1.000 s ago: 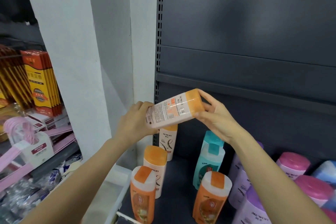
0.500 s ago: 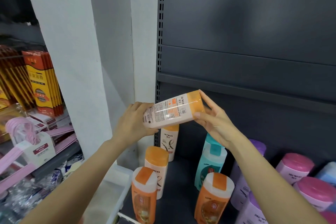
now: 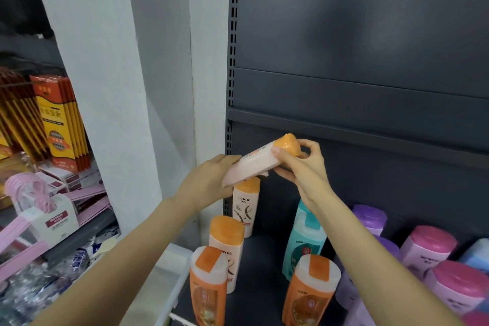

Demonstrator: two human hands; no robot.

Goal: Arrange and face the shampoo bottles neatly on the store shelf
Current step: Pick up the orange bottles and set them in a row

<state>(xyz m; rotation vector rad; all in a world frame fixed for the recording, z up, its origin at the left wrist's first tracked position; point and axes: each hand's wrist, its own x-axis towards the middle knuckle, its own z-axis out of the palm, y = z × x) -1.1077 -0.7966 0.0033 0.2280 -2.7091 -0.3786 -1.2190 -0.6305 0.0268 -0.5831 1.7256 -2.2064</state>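
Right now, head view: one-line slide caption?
Both hands, left hand and right hand, hold an orange-capped shampoo bottle tilted above upright bottles on the dark shelf.

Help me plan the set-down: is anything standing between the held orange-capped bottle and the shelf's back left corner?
Yes. An upright white Mewon bottle stands directly beneath the held bottle, which both hands grip. Another orange-capped bottle stands in front of it. Bare shelf floor shows just to their right.
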